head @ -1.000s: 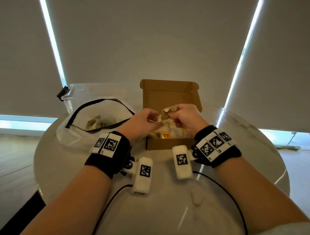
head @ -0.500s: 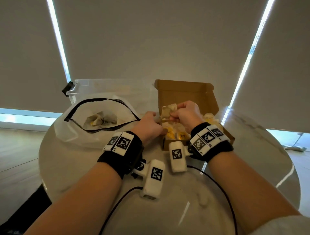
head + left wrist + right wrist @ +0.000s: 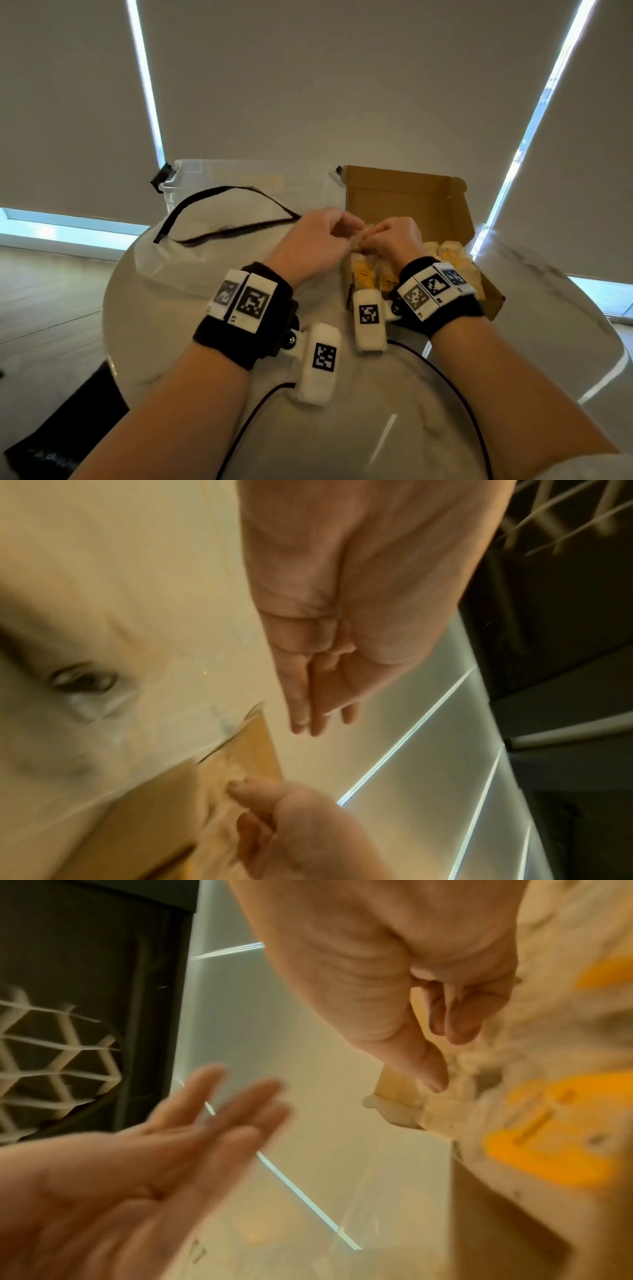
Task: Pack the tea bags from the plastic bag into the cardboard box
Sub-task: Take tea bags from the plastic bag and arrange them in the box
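Note:
An open cardboard box stands at the back right of the table, with several cream and yellow tea bags packed in it. Over its left end my right hand pinches a tea bag between thumb and curled fingers. Just left of that, my left hand has straight fingers and holds nothing. The white plastic bag with a black-edged mouth lies at the left; what is inside it is hidden from here.
A clear plastic tub stands behind the bag. The round white table has bare surface in front of my wrists, crossed by black cables. A dark object lies on the floor at the lower left.
One second ago both hands held the tea bag above the box. The left hand has let go and straightened. The right hand has lowered the tea bag toward the box's left end.

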Motion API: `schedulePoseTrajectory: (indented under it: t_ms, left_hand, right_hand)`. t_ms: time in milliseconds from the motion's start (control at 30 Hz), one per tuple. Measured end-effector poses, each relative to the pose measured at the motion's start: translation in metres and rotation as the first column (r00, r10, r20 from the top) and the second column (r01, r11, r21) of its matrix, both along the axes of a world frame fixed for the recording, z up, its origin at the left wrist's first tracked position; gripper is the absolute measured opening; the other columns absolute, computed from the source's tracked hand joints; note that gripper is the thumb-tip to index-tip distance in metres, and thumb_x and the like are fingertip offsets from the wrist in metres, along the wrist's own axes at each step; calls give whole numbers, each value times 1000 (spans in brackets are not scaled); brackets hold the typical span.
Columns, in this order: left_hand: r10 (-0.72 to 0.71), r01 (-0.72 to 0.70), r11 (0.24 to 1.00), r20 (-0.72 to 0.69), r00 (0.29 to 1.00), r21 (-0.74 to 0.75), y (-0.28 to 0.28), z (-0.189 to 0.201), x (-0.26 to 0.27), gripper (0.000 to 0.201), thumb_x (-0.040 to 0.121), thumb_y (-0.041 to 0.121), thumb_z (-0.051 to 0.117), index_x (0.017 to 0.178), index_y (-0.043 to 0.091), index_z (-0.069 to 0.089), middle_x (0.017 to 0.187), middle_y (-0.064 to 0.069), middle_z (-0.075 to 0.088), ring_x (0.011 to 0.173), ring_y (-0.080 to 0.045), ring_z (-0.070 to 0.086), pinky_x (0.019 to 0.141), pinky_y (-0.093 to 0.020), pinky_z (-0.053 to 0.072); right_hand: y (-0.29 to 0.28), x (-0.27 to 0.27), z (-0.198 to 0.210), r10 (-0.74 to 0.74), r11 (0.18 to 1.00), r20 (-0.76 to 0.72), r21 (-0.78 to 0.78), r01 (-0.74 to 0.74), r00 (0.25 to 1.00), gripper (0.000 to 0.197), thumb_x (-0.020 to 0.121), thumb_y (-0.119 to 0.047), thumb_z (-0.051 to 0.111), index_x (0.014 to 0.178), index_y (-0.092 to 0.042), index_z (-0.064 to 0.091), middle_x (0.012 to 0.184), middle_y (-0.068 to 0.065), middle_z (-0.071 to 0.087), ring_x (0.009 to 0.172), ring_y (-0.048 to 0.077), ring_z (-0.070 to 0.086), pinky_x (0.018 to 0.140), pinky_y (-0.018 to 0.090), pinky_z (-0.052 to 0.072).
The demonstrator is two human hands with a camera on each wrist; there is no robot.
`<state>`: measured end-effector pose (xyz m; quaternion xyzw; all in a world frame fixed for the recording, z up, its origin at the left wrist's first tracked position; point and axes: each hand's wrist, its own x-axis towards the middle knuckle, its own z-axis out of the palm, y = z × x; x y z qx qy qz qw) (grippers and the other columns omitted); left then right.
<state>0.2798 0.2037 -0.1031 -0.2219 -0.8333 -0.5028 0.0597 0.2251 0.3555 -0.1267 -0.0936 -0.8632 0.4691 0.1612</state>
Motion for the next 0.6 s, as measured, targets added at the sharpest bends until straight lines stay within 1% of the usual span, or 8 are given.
schedulePoseTrajectory:
  t_ms: [100, 233, 300, 367, 400, 467, 533, 600]
  left_hand:
    - [-113, 127, 933, -60, 992, 337, -26, 26, 23, 27, 84, -13, 54, 97, 7, 65, 96, -4, 72, 94, -13, 68, 81, -19, 53]
    - [-27, 79, 856, -110, 994, 510, -81, 47, 33, 32, 80, -18, 49, 84, 9, 66, 91, -2, 73, 99, -16, 67, 84, -27, 53]
    - [161, -102, 931, -143, 977, 349, -115, 48, 21, 31, 77, -6, 58, 79, 23, 69, 102, 7, 69, 108, -9, 61, 94, -32, 47]
    - [315, -318, 948, -183, 931, 17, -144, 39, 5, 18, 76, 17, 67, 76, 34, 71, 115, 10, 60, 118, -9, 49, 104, -33, 35]
    - [354, -391, 901, -203, 913, -186, -153, 33, -2, 6, 75, 32, 69, 77, 38, 70, 118, 6, 57, 123, -12, 42, 107, -34, 28]
    - [375, -415, 727, -191, 907, -547, -166, 18, -17, 17, 68, 60, 66, 81, 49, 65, 132, -3, 49, 136, -20, 24, 112, -39, 17]
    - [399, -318, 561, -86, 913, -764, -168, 6, -21, 34, 67, 63, 66, 99, 57, 57, 150, -5, 27, 144, -29, 3, 114, -50, 10]
    - [392, -201, 468, -2, 920, -861, -164, -1, -24, 66, 72, 55, 70, 130, 52, 41, 156, -5, 7, 143, -35, -6, 112, -60, 11]
  right_hand:
    - [0, 7, 15, -17, 994, -134, 105, 32, 991, 11, 80, -6, 69, 80, -16, 64, 83, -5, 59, 85, 12, 58, 65, 19, 46]
    - [-28, 28, 35, 143, 987, -276, 114, -115, 950, 7, 86, -15, 64, 92, -19, 64, 90, -7, 61, 87, 8, 57, 79, 23, 48]
    - [-49, 40, 44, 258, 965, -359, 136, -223, 897, 7, 89, -18, 62, 95, -21, 65, 92, -9, 62, 84, 3, 56, 77, 17, 47]
    - [-73, 50, 52, 398, 917, -400, 163, -364, 825, 11, 91, -17, 59, 100, -21, 66, 90, -14, 62, 80, -6, 55, 72, 7, 45]
    - [-85, 53, 53, 466, 884, -398, 179, -431, 790, 14, 92, -15, 58, 101, -20, 67, 90, -15, 62, 79, -8, 55, 73, 4, 43]
    - [-109, 52, 51, 594, 805, -343, 233, -546, 728, 19, 92, -7, 55, 104, -14, 69, 94, -9, 67, 84, -5, 58, 77, 5, 44]
    - [-128, 42, 42, 699, 701, -167, 356, -618, 695, 24, 90, 0, 54, 105, -8, 71, 100, 2, 70, 92, 7, 61, 82, 9, 43]
    - [-138, 28, 33, 725, 533, 137, 507, -677, 674, 28, 89, 1, 54, 110, -8, 70, 113, 6, 68, 104, 15, 58, 87, 15, 40]
